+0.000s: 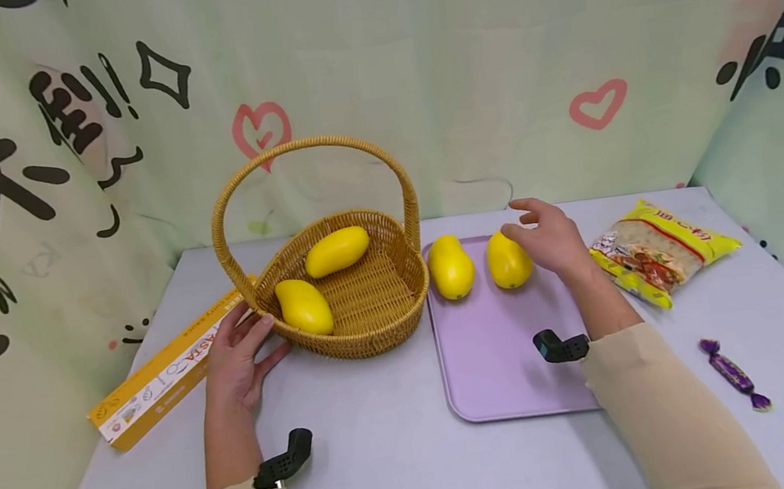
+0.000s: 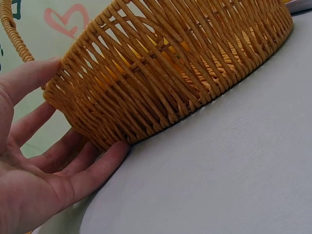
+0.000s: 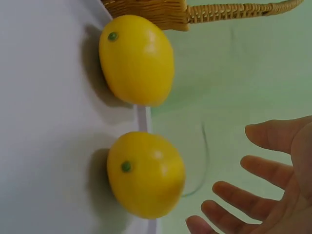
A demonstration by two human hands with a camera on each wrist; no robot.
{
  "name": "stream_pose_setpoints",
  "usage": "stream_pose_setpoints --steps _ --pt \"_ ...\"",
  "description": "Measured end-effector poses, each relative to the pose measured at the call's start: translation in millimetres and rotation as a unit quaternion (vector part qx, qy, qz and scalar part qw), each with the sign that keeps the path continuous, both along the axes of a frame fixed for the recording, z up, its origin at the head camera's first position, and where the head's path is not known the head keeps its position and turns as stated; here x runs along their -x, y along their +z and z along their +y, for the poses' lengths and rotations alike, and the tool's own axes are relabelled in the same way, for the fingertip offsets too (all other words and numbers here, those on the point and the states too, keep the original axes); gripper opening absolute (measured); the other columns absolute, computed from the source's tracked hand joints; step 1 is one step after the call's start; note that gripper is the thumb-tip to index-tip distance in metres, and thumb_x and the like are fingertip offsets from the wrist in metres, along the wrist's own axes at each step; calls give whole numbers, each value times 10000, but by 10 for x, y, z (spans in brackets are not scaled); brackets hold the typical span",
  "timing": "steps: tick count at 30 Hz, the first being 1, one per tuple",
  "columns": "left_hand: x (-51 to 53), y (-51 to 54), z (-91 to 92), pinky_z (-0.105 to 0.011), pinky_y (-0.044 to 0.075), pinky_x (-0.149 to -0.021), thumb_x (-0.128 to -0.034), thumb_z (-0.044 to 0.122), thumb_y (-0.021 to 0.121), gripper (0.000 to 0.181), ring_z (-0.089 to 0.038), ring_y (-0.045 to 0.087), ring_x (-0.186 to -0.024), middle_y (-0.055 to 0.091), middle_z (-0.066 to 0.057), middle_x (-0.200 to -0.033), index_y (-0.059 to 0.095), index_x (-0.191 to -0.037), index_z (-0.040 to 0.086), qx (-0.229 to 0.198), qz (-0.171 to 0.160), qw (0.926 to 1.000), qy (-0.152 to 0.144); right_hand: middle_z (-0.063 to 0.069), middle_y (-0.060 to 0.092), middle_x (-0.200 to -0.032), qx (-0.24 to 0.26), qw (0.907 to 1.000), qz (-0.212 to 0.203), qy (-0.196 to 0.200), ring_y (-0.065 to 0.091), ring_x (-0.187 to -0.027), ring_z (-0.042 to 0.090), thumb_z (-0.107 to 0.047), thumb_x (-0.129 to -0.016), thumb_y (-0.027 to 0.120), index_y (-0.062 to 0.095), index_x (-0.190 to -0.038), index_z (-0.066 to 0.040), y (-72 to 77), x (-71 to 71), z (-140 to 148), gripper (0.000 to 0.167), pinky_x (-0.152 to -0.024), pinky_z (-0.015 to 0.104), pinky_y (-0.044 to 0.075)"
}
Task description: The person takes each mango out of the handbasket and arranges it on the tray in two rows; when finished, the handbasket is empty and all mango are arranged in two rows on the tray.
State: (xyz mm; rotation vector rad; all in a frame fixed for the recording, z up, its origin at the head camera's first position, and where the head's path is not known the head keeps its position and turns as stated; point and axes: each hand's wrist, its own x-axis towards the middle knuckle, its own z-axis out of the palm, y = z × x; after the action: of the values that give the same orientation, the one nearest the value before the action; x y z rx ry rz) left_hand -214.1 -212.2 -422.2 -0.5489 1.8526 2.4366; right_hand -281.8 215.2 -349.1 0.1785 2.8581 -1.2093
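A wicker basket (image 1: 386, 311) with a tall handle stands left of centre, holding two yellow mangoes, one mango (image 1: 337, 252) at the back and another mango (image 1: 304, 307) at the front left. My left hand (image 1: 239, 355) touches the basket's left side with fingers spread; in the left wrist view the thumb (image 2: 36, 80) lies at the rim and the lowest finger at the base. Two more mangoes, the left mango (image 1: 451, 267) and the right mango (image 1: 509, 260), lie on a purple tray (image 1: 498, 371). Beside the right mango, my right hand (image 1: 550, 236) hovers with loosely bent fingers, holding nothing; the right wrist view shows a gap.
A long pasta box (image 1: 158, 387) lies partly behind the left hand and basket. Right of the tray are a yellow food bag (image 1: 663, 246) and a purple wrapped candy (image 1: 735, 374). A printed curtain (image 1: 486, 58) hangs behind the white table (image 1: 376, 461).
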Motion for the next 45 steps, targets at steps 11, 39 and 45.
stream_pose_setpoints --steps 11,39,45 --pt "5 -3 -1 -447 561 -1025 -1021 209 669 647 -152 548 -1286 481 23 -1464 389 -1593 323 -6 -1 10000 -9 227 500 -1526 367 9968 500 509 479 -1382 444 -312 -1054 558 436 -1573 -149 327 -175 -316 558 -1143 592 445" --pt "0 2 -18 -454 549 -1046 -1009 231 689 702 -151 538 -1305 388 -34 -1600 347 -1614 331 11 -41 10000 -85 124 647 -1336 740 9701 -217 2301 621 -1198 358 -295 -1010 642 641 -1378 -139 449 -128 -974 400 -934 439 585" --pt "3 -6 -2 -452 554 -1042 -1015 233 681 695 -153 540 -1298 393 -37 -1592 345 -1616 324 33 -21 10000 -80 117 645 -1351 196 9581 -538 2806 612 -1198 318 -319 -1007 646 637 -1393 -154 524 -29 -1166 421 -963 441 564"
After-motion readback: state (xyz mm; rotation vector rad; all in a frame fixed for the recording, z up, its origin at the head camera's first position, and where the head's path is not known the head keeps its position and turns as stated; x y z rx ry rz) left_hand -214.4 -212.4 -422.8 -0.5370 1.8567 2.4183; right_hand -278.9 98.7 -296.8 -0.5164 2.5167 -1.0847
